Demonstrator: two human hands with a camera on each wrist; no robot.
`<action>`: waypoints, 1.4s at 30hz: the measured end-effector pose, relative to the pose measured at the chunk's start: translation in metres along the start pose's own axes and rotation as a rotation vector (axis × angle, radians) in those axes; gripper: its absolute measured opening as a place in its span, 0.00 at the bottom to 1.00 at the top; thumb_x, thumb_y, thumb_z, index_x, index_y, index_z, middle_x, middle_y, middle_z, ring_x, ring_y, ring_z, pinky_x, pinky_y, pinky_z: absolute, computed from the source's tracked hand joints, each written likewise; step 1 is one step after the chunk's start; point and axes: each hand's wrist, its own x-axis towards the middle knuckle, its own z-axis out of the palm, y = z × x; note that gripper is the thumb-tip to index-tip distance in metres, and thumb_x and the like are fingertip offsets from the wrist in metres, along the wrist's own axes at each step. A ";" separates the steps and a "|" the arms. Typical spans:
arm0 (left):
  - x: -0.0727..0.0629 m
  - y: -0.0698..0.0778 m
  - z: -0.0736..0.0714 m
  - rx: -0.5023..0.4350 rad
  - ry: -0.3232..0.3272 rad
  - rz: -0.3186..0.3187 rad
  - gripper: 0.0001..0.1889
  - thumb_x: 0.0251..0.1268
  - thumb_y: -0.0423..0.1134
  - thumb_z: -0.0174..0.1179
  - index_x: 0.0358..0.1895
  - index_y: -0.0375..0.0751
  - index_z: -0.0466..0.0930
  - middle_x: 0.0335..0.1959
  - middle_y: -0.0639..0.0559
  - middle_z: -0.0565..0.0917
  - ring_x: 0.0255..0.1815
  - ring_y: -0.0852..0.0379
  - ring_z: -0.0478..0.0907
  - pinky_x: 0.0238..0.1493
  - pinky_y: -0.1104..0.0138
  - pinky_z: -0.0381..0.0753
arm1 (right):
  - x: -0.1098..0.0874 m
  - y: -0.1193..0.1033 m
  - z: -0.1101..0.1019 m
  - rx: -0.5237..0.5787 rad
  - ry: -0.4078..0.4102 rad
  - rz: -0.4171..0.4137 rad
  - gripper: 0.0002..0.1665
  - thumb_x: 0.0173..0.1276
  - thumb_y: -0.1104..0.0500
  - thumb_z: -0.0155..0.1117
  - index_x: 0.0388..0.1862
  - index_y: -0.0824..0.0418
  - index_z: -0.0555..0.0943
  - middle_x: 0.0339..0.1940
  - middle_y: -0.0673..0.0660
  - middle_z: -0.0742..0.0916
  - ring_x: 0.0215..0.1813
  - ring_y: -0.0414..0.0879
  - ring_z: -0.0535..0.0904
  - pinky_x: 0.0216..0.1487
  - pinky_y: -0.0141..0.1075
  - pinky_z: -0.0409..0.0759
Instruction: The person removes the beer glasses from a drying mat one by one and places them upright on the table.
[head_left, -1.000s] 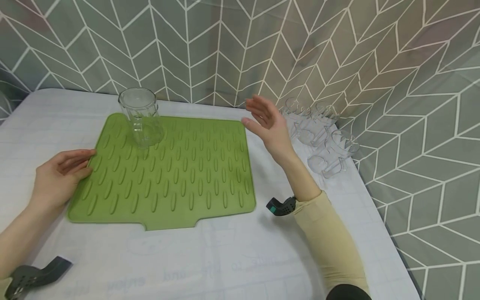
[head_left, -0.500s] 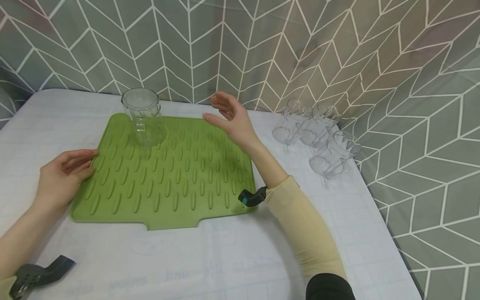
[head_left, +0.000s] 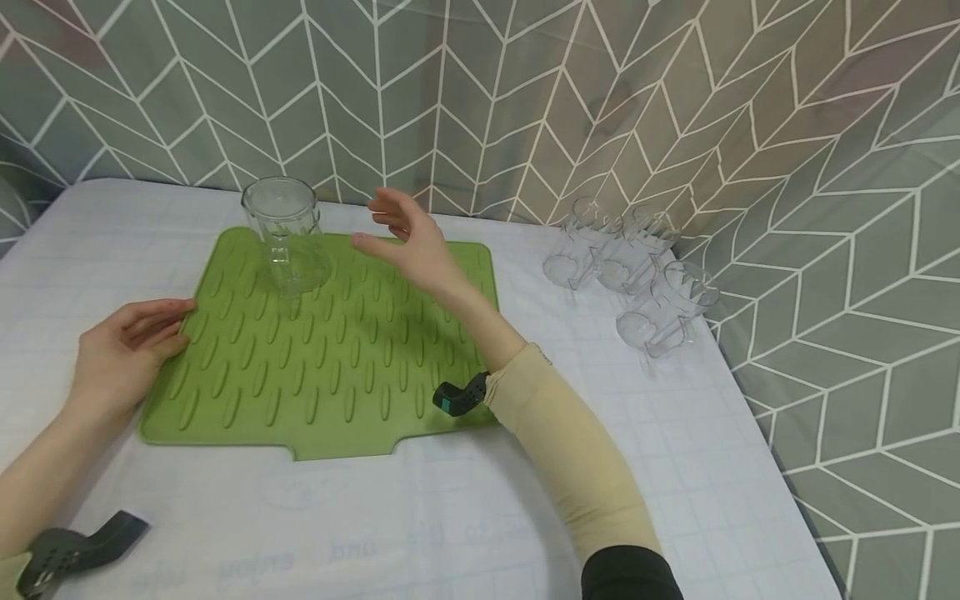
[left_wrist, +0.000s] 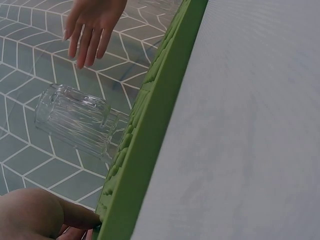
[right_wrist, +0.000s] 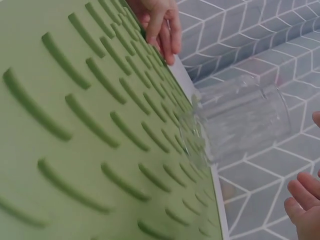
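A clear glass mug (head_left: 288, 237) stands upright on the back left part of a ridged green silicone drying mat (head_left: 341, 433). My left hand (head_left: 123, 354) pinches the mat's left edge; in the left wrist view the thumb (left_wrist: 80, 215) presses at the rim of the mat. My right hand (head_left: 416, 246) is above the mat, to the right of the mug and apart from it, fingers spread and thumb toward it. It holds nothing. In the right wrist view the mug (right_wrist: 245, 120) is beyond the ridges, with part of the right hand (right_wrist: 305, 200) at the frame's edge.
Three more clear glass mugs (head_left: 667, 308) stand grouped at the table's right back. White cloth (head_left: 420, 517) covers the table around the mat. A grey chevron-patterned curtain (head_left: 465, 100) hangs right behind the back and right table edges.
My right hand has moved left from near the grouped mugs, over the mat, closer to the single mug. My left hand stays at the mat's edge, and the mugs have not moved.
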 end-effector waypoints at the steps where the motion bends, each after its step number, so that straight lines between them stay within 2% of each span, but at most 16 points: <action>1: 0.000 0.000 -0.001 -0.004 -0.002 0.001 0.19 0.73 0.30 0.56 0.58 0.59 0.74 0.51 0.76 0.77 0.48 0.85 0.73 0.49 0.93 0.74 | 0.002 -0.001 0.003 -0.002 -0.008 0.007 0.44 0.67 0.55 0.70 0.77 0.57 0.60 0.71 0.54 0.75 0.68 0.36 0.71 0.72 0.19 0.64; 6: 0.000 -0.004 -0.003 -0.040 -0.014 0.007 0.19 0.72 0.29 0.57 0.58 0.56 0.75 0.47 0.79 0.77 0.46 0.87 0.73 0.48 0.92 0.75 | 0.013 -0.003 0.018 -0.052 -0.040 0.028 0.45 0.67 0.52 0.71 0.78 0.57 0.60 0.71 0.52 0.75 0.69 0.37 0.70 0.72 0.20 0.65; 8: 0.001 -0.005 -0.003 -0.047 -0.016 0.012 0.19 0.72 0.28 0.57 0.58 0.56 0.75 0.47 0.80 0.76 0.46 0.87 0.74 0.48 0.92 0.75 | 0.017 -0.003 0.024 -0.077 -0.046 0.044 0.46 0.67 0.51 0.71 0.78 0.55 0.59 0.71 0.50 0.75 0.69 0.38 0.70 0.73 0.23 0.66; 13: 0.000 -0.005 -0.003 -0.025 -0.009 0.021 0.18 0.72 0.29 0.57 0.58 0.56 0.75 0.48 0.79 0.76 0.46 0.87 0.73 0.49 0.92 0.75 | 0.025 -0.004 0.036 -0.109 -0.058 0.071 0.46 0.67 0.49 0.71 0.78 0.52 0.59 0.70 0.46 0.74 0.70 0.39 0.70 0.74 0.29 0.69; 20: -0.001 -0.003 -0.005 0.026 -0.006 0.004 0.19 0.74 0.32 0.57 0.62 0.57 0.73 0.54 0.73 0.77 0.48 0.86 0.72 0.49 0.92 0.74 | 0.034 -0.003 0.050 -0.125 -0.070 0.100 0.48 0.65 0.49 0.72 0.79 0.51 0.59 0.72 0.47 0.74 0.71 0.40 0.70 0.70 0.25 0.71; 24: -0.001 -0.003 -0.006 0.043 -0.009 -0.004 0.19 0.74 0.34 0.57 0.63 0.57 0.73 0.56 0.71 0.77 0.49 0.85 0.72 0.50 0.93 0.73 | 0.036 -0.003 0.056 -0.125 -0.071 0.114 0.48 0.64 0.49 0.73 0.78 0.49 0.59 0.73 0.46 0.73 0.71 0.40 0.70 0.73 0.30 0.71; 29: 0.000 -0.002 -0.006 -0.006 -0.012 0.017 0.19 0.73 0.31 0.57 0.62 0.53 0.74 0.50 0.77 0.77 0.47 0.86 0.73 0.49 0.92 0.75 | 0.038 -0.002 0.063 -0.109 -0.066 0.122 0.50 0.63 0.52 0.75 0.79 0.49 0.59 0.72 0.46 0.74 0.70 0.39 0.70 0.72 0.32 0.72; 34: 0.001 -0.003 -0.006 -0.059 -0.015 0.046 0.20 0.70 0.27 0.57 0.61 0.49 0.75 0.47 0.81 0.77 0.46 0.87 0.74 0.49 0.91 0.76 | 0.041 0.000 0.070 -0.149 -0.053 0.125 0.52 0.62 0.52 0.75 0.79 0.48 0.57 0.72 0.47 0.74 0.70 0.38 0.70 0.70 0.31 0.73; 37: 0.001 -0.003 -0.006 -0.064 -0.017 0.056 0.20 0.70 0.26 0.57 0.60 0.48 0.75 0.47 0.81 0.77 0.47 0.87 0.75 0.49 0.91 0.76 | 0.043 0.001 0.074 -0.192 -0.043 0.132 0.53 0.61 0.49 0.76 0.79 0.46 0.57 0.71 0.46 0.74 0.70 0.37 0.70 0.71 0.35 0.74; 42: 0.001 -0.003 -0.006 -0.041 -0.014 0.062 0.19 0.71 0.27 0.57 0.60 0.49 0.75 0.48 0.80 0.77 0.48 0.86 0.74 0.50 0.91 0.76 | 0.046 0.000 0.079 -0.251 -0.031 0.123 0.55 0.59 0.45 0.77 0.79 0.46 0.57 0.68 0.46 0.76 0.69 0.37 0.70 0.71 0.36 0.74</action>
